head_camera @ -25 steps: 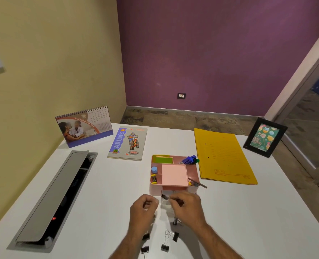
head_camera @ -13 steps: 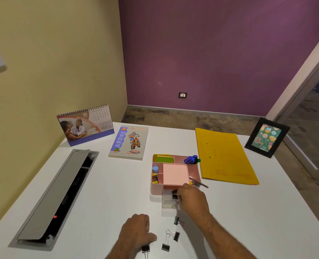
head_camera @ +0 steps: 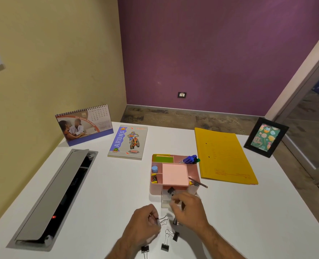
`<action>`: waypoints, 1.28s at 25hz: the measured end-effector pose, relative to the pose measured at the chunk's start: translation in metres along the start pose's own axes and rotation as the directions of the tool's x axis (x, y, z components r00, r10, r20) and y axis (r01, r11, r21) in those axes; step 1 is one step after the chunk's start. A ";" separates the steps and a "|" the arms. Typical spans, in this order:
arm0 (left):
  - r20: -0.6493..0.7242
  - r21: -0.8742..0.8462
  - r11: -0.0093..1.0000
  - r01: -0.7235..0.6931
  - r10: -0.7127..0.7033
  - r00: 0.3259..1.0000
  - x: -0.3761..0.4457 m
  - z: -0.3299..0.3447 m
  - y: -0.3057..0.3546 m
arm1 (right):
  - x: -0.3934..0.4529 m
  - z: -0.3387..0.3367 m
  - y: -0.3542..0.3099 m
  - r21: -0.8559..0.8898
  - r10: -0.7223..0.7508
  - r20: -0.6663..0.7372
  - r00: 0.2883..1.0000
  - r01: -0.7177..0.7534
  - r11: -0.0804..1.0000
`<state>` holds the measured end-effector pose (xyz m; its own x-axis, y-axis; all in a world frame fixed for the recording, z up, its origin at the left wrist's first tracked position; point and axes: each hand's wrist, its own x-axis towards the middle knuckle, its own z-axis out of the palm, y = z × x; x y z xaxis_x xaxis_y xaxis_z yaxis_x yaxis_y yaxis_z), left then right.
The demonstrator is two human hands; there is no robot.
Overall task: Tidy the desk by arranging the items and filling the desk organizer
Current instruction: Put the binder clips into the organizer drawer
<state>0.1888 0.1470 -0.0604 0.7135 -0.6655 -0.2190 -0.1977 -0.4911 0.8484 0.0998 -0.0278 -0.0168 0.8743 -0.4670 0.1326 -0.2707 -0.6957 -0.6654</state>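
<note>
The pink desk organizer [head_camera: 193,170] stands mid-desk with its small clear drawer [head_camera: 165,200] pulled out at the front. One black binder clip [head_camera: 170,190] lies in the drawer. My left hand [head_camera: 145,223] pinches another binder clip [head_camera: 162,220], whose wire handles point right. My right hand [head_camera: 189,209] hovers just in front of the drawer with blurred, loosely curled fingers and nothing visible in them. Several loose binder clips [head_camera: 175,236] lie on the desk between and below my hands.
A yellow folder [head_camera: 224,156] lies right of the organizer, with a framed picture [head_camera: 266,137] beyond it. A notebook [head_camera: 128,142] and a desk calendar [head_camera: 83,124] sit at the back left. An open cable tray [head_camera: 52,199] runs along the left side.
My right hand has drawn back from the drawer, leaving a clip inside. My left hand has lifted a clip from the desk and moved up toward the right hand.
</note>
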 end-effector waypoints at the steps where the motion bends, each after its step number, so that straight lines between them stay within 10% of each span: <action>1: -0.002 -0.030 0.999 -0.032 0.032 0.999 0.000 0.001 0.003 | -0.003 0.002 -0.001 0.035 0.007 0.038 0.999 -0.008 0.999; 13: -0.174 -0.096 0.984 -0.150 0.131 0.976 0.007 0.003 0.022 | 0.009 0.000 -0.012 0.248 0.064 0.143 0.988 -0.099 0.964; 23: -0.040 0.600 0.749 0.280 -0.321 0.946 -0.007 -0.008 0.019 | 0.018 -0.021 -0.005 -0.230 -0.036 -0.003 0.999 0.034 0.973; 32: 0.004 0.614 0.708 0.348 -0.444 0.896 -0.016 0.001 0.021 | 0.017 -0.011 -0.001 -0.480 0.043 0.225 0.973 0.072 0.874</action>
<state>0.1726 0.1468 -0.0395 0.7246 -0.3805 -0.5746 -0.3043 -0.9247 0.2287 0.1103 -0.0408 -0.0054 0.9300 -0.3619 -0.0652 -0.3671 -0.9039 -0.2194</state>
